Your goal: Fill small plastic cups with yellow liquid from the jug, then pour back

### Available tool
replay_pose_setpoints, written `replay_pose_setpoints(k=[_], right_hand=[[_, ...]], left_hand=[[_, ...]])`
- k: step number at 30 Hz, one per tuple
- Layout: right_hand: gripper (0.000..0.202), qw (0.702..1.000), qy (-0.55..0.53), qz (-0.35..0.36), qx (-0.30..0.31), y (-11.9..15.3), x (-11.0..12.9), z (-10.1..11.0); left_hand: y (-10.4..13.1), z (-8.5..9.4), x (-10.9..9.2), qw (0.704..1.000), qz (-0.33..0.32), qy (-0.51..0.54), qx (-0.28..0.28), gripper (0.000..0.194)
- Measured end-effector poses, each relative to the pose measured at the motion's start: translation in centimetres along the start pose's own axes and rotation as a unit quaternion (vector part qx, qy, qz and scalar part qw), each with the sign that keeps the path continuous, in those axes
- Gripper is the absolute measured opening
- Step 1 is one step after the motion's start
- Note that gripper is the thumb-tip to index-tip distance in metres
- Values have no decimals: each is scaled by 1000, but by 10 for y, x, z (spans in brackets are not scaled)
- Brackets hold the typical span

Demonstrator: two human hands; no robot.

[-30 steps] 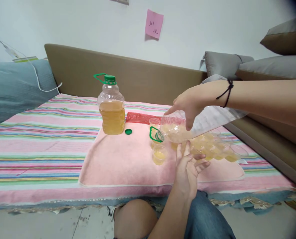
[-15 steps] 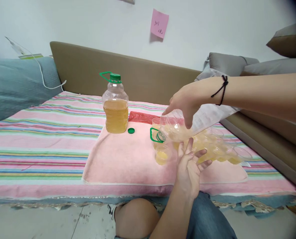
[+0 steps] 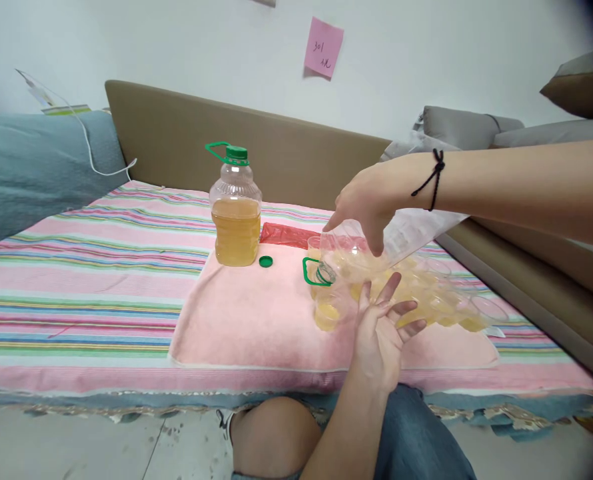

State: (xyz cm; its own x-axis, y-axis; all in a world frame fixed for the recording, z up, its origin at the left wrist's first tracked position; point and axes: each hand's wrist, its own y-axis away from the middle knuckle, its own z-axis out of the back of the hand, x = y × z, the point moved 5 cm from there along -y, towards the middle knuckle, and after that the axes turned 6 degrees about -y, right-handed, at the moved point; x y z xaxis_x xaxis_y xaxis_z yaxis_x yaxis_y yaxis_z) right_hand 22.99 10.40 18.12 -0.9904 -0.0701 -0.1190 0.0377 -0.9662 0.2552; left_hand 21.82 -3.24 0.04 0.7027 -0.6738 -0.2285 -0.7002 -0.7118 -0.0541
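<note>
Two hands work over a pink towel [image 3: 256, 320] on the bed [image 3: 91, 267]. The right hand [image 3: 376, 200] has its grip spread around a tilted bottle [image 3: 344, 250], whose neck lies above the small cups [image 3: 327, 316]; this looks like pouring, though no flow can be made out. The left hand's [image 3: 379, 340] grip is open and empty, palm up near the bottle's underside. Any further tilt would call for steady aim and slow wrist control.

Our right arm [image 3: 521, 190] stretches nearly level, our right hand [image 3: 371, 203] bent downward with the thumb lowered. Beneath it, our left forearm [image 3: 349, 423] slants upward, our left hand [image 3: 379, 340] palm up, fingers spread and slightly curled.
</note>
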Motion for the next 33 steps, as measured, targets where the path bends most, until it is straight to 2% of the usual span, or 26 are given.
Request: replay_pose_setpoints(k=[3, 8, 11, 17, 23, 26, 30, 33], right_hand=[[39, 1000, 12, 0, -4, 1, 7, 2], [45, 997, -37, -26, -61, -9, 0, 3], [46, 997, -45, -27, -54, -4, 8, 3], [31, 997, 4, -68, -24, 12, 23, 4], [41, 997, 57, -39, -19, 18, 25, 4], [43, 995, 96, -9, -6, 18, 13, 2], [43, 998, 23, 30, -44, 16, -24, 3], [61, 997, 53, 56, -15, 19, -52, -6]], left_hand=[[-1, 0, 0, 1000, 4, 4, 6, 59], [-3, 1, 1, 1000, 8, 10, 4, 58], [-4, 2, 2, 1000, 10, 7, 4, 56], [-8, 3, 3, 1000, 10, 1, 12, 52], [-8, 3, 5, 1000, 13, 8, 17, 49], [-6, 2, 5, 1000, 12, 5, 15, 49], [-4, 3, 6, 1000, 16, -2, 2, 50], [-4, 4, 8, 1000, 23, -8, -6, 58]])
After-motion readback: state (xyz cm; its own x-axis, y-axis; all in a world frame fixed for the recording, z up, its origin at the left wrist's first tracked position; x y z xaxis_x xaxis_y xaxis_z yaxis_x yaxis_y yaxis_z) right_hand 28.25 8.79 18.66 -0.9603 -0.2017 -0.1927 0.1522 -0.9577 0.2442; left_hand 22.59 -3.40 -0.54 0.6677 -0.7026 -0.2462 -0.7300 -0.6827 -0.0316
